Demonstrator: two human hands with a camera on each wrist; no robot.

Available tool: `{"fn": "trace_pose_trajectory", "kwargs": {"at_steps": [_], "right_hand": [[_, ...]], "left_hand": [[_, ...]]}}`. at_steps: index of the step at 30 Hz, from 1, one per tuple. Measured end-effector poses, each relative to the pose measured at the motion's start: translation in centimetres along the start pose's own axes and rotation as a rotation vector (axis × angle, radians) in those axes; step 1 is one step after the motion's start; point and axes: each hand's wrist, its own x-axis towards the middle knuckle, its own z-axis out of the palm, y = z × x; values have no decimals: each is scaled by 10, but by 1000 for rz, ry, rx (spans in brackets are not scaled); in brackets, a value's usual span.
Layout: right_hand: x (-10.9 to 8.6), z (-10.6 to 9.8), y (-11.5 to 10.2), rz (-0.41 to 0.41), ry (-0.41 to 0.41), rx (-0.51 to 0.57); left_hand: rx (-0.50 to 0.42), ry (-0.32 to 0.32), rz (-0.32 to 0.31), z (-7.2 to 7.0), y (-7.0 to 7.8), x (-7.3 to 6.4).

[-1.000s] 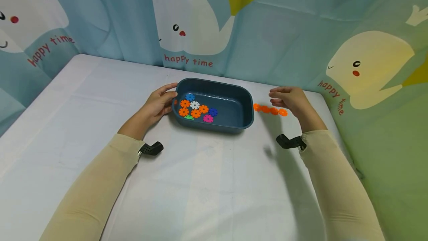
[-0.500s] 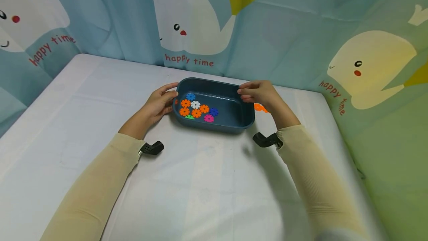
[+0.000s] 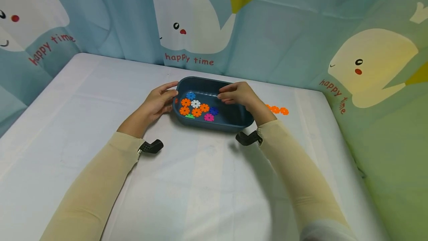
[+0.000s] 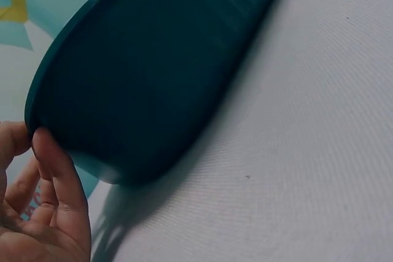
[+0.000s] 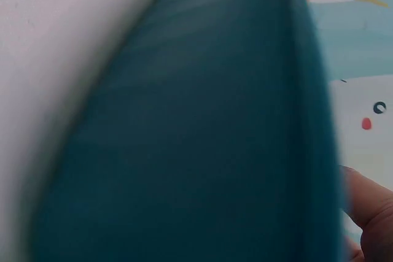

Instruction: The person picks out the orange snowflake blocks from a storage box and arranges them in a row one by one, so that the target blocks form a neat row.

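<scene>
A dark blue-green rectangular basin (image 3: 214,125) stands on the white-covered table. My left hand (image 3: 157,104) grips its left end; in the left wrist view the thumb (image 4: 58,161) lies against the basin's rim. Flat, notched plastic discs lie at the basin's left side: several orange discs (image 3: 196,112), a white disc (image 3: 195,103), a pink disc (image 3: 209,117), a dark blue disc (image 3: 214,111), a light blue disc (image 3: 191,95) and a partly hidden green disc (image 3: 190,116). Above the basin's right half hovers my right hand (image 3: 239,94), fingers loosely bent, with nothing seen between them.
To the right of the basin, a row of orange discs (image 3: 275,109) lies on the table (image 3: 207,181), partly covered by my right wrist. A curtain (image 3: 284,44) printed with whales hangs behind the table and along its sides.
My right hand has moved left from above the orange row, over the basin's right rim, to above its inside. My left hand and the basin have stayed in place.
</scene>
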Motion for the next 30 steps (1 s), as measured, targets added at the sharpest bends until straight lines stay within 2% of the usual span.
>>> {"fn": "trace_pose_trajectory", "kwargs": {"at_steps": [7, 15, 22, 30], "right_hand": [[8, 11, 5, 22, -38, -27], [14, 21, 7, -11, -117, -108], [16, 28, 7, -51, -123, -162], [22, 35, 6, -41, -88, -252]], "left_hand": [[40, -3, -3, -1, 3, -2], [41, -4, 6, 0, 5, -3], [30, -6, 18, 1, 6, -4], [18, 6, 4, 1, 5, -2]]}}
